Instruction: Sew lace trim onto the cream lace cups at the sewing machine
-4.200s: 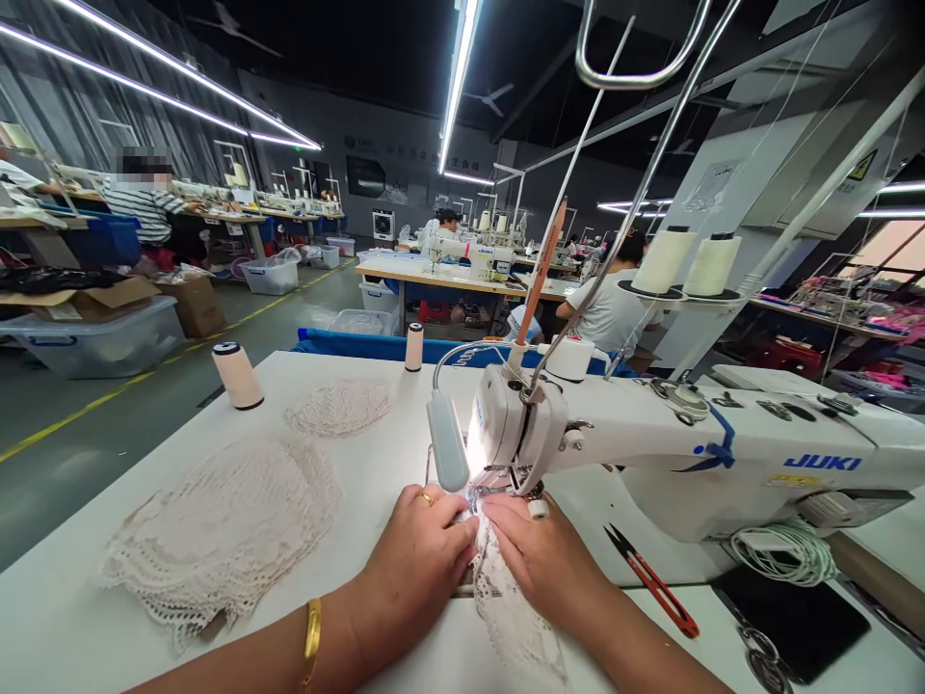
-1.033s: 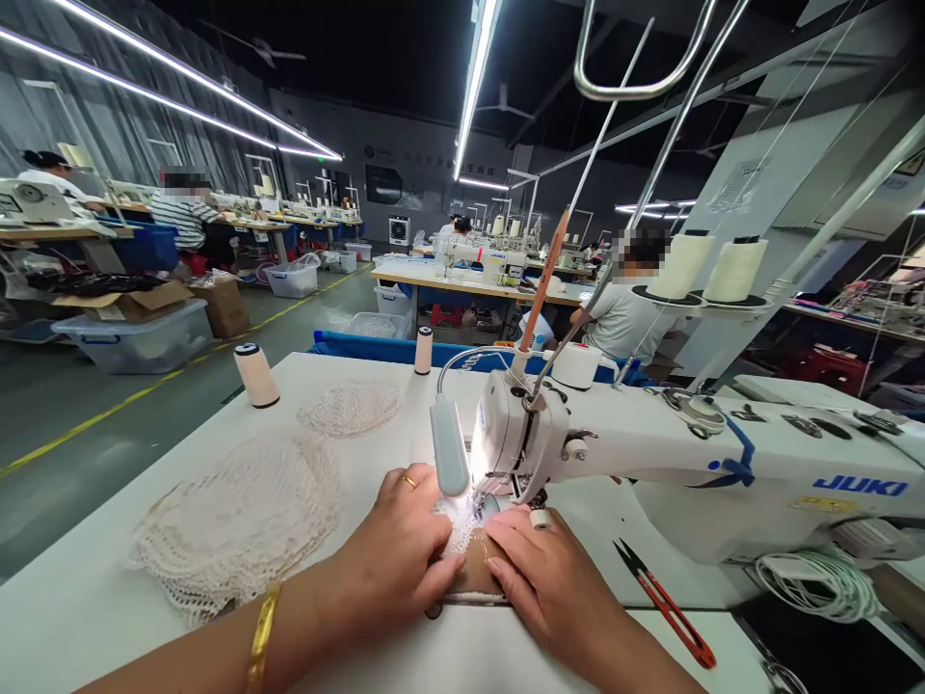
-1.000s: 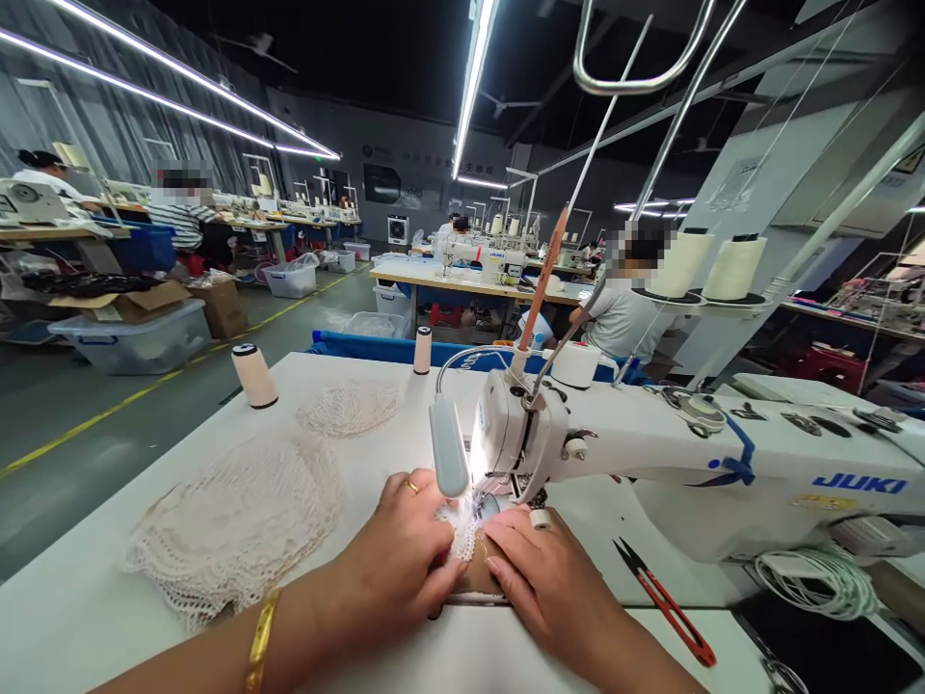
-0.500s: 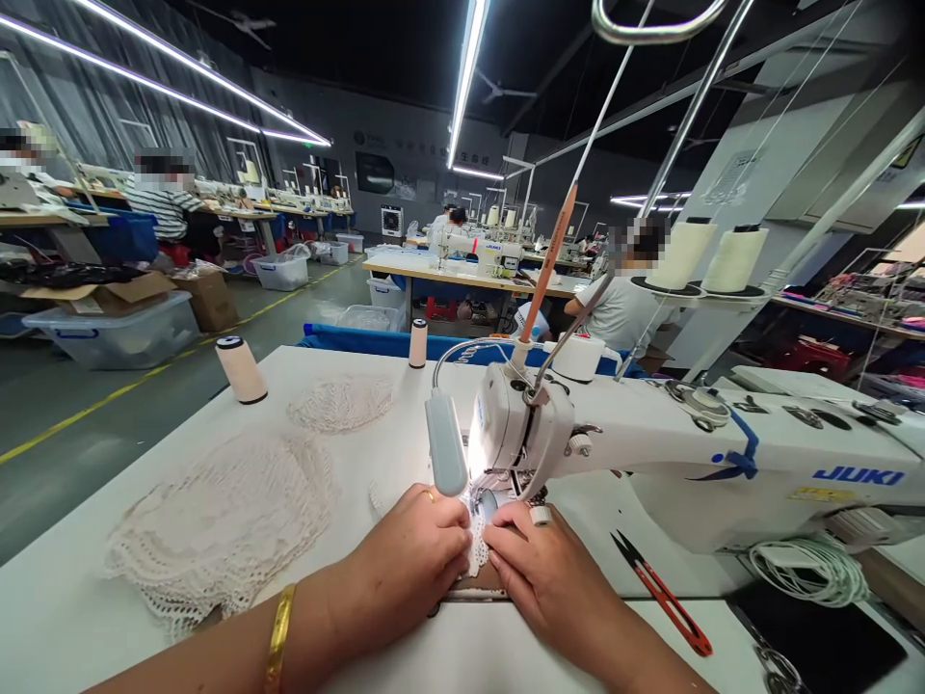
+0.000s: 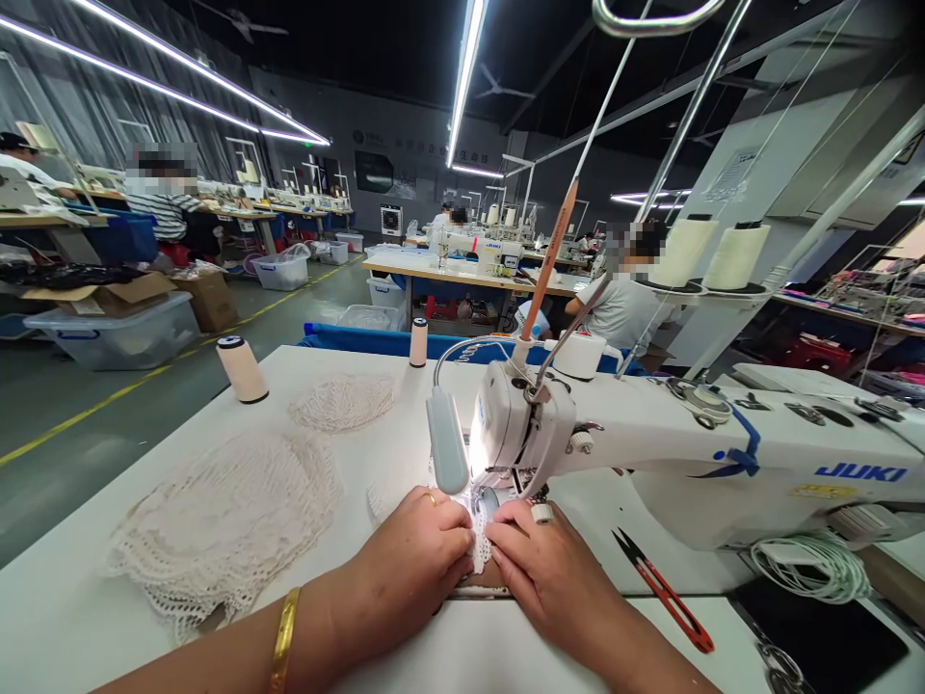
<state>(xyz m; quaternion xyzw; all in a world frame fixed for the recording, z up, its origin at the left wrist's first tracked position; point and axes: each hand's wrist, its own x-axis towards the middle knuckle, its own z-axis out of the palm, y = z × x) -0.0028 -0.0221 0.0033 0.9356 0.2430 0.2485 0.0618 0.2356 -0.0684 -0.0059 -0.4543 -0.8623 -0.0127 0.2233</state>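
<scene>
The lace piece (image 5: 477,545) lies on the desk (image 5: 405,453) under the needle end of the sewing machine (image 5: 650,453), mostly hidden between the two hands; the left hand (image 5: 411,569) presses flat on its left side, fingers together, and the right hand (image 5: 549,569) rests flat on the right, fingertips pinning the edge by the presser foot; neither grip pinches; the lace looks light, soft, open-weave and easily stretched or snagged, so it is best held by flat fingertip pressure near the seam rather than pulled; a stack of lace (image 5: 224,520) and red snips (image 5: 665,593) lie apart.
</scene>
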